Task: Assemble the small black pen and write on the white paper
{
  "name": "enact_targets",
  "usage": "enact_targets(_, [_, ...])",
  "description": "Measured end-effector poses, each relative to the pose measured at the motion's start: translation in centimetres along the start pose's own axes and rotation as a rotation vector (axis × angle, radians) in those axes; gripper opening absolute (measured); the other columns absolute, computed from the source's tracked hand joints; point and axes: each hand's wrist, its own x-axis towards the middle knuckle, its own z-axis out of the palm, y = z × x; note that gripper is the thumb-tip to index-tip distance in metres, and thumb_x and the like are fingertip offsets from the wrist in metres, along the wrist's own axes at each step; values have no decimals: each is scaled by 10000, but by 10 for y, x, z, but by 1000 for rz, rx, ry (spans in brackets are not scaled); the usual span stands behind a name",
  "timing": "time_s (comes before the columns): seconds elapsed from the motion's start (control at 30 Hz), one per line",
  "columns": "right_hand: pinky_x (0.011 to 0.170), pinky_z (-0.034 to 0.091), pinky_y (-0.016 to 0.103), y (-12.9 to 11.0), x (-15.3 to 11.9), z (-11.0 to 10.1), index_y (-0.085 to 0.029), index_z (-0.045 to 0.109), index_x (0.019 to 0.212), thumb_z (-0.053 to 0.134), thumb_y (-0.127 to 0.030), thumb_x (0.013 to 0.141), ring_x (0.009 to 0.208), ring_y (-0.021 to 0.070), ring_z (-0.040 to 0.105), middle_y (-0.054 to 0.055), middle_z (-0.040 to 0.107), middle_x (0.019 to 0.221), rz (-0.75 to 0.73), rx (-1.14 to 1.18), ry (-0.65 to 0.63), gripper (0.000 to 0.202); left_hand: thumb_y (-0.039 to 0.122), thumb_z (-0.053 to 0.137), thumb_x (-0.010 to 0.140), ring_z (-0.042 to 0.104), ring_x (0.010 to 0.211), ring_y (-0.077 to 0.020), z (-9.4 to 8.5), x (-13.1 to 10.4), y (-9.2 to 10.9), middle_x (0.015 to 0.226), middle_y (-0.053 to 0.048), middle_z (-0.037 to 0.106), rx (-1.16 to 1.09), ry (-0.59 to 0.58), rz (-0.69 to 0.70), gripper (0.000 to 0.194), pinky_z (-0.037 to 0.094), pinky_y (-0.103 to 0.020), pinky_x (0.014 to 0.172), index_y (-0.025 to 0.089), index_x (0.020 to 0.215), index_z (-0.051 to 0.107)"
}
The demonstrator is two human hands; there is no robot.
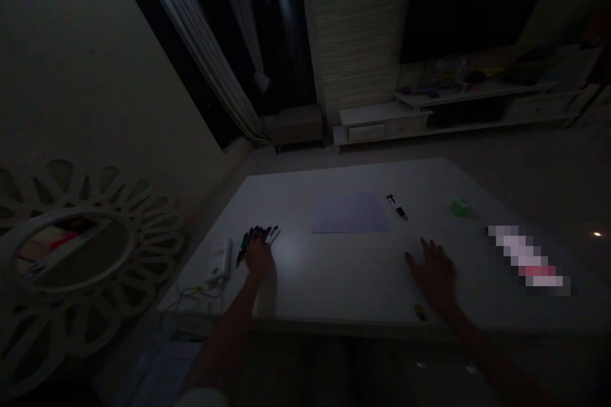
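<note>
At the left of the white table [334,286], my left hand [258,257] is down on a bunch of pens [244,245], its fingers bunched together over them. Dark, green and reddish barrels stick out around the fingers, and a pale one lies to their right. Dim light hides which pens the fingertips grip. My right hand [435,275] rests on the right part of the table, palm down, fingers spread, holding nothing. A sheet of pale paper [351,212] lies between and beyond the hands. Past my right hand is a black and white pen [396,206].
A white power strip [220,259] with cables is at the left edge. Toward the right sit a small green object [460,206] and a pixelated item [527,257]. A small dark oval object [420,312] lies near the front edge. A flower-shaped mirror frame [157,267] stands left.
</note>
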Motion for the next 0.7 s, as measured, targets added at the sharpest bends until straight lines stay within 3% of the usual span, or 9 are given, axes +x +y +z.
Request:
enact_targets(0.1, [1077, 199, 523, -3, 0, -3, -155, 349, 1416, 293, -606, 844, 1358, 319, 263, 149, 362, 1457, -8, 13, -5, 730, 273, 519, 794, 609, 851, -234, 7, -9, 11, 822, -71, 651, -323, -46, -106, 155, 486, -382, 772, 156, 784, 620])
enact_targets(0.2, [1075, 204, 505, -5, 0, -8, -160, 356, 1406, 314, -574, 856, 1346, 307, 282, 147, 375, 1448, -25, 24, 10, 689, 366, 522, 796, 619, 684, -180, 16, -30, 31, 749, -59, 662, -577, -158, -203, 248, 501, -313, 638, 141, 803, 624])
enact_targets(0.27, [1065, 222, 496, -5, 1, -13, -152, 393, 1377, 338, -541, 860, 1330, 303, 306, 157, 399, 1427, -37, 46, 29, 649, 404, 583, 759, 624, 666, -159, 20, -49, 48, 818, -81, 685, -885, -280, -308, 308, 491, -282, 610, 126, 886, 622])
enact_targets(0.37, [1042, 258, 488, -8, 0, -23, -140, 541, 1230, 378, -485, 856, 1289, 304, 360, 172, 477, 1356, -72, 149, 81, 534, 437, 699, 666, 631, 696, -136, 19, -79, 76, 919, -102, 698, -1224, -465, -350, 457, 461, -235, 601, 142, 1000, 597])
enact_targets(0.43, [998, 317, 466, -19, -6, -30, -144, 632, 1057, 387, -473, 856, 1201, 300, 454, 178, 574, 1231, -92, 287, 51, 457, 470, 741, 621, 632, 718, -132, 17, -98, 94, 970, -113, 697, -1344, -565, -323, 503, 445, -222, 605, 157, 988, 599])
enact_targets(0.5, [882, 411, 411, -43, -19, -36, -152, 661, 890, 378, -520, 854, 997, 274, 579, 168, 665, 1003, -72, 474, -118, 465, 496, 763, 596, 642, 758, -146, 14, -115, 109, 1017, -125, 693, -1404, -648, -297, 504, 438, -223, 616, 170, 944, 602])
enact_targets(0.57, [695, 462, 338, -76, -36, -39, -163, 644, 779, 319, -603, 855, 727, 223, 621, 122, 676, 761, 31, 689, -400, 552, 497, 771, 595, 651, 801, -166, 13, -130, 122, 1041, -134, 690, -1424, -709, -262, 484, 435, -229, 631, 173, 913, 605])
enact_targets(0.63, [540, 431, 289, -112, -52, -40, -169, 625, 695, 275, -692, 828, 512, 174, 565, 65, 611, 561, 130, 891, -648, 643, 490, 770, 608, 653, 843, -185, 13, -143, 131, 1055, -135, 688, -1415, -741, -241, 463, 437, -241, 655, 174, 906, 611])
enact_targets(0.7, [471, 381, 253, -141, -63, -40, -176, 587, 624, 358, -753, 760, 420, 131, 494, 16, 532, 460, 202, 1037, -712, 636, 478, 769, 618, 654, 869, -198, 15, -152, 135, 1039, -126, 691, -1408, -754, -242, 446, 444, -258, 680, 175, 909, 618])
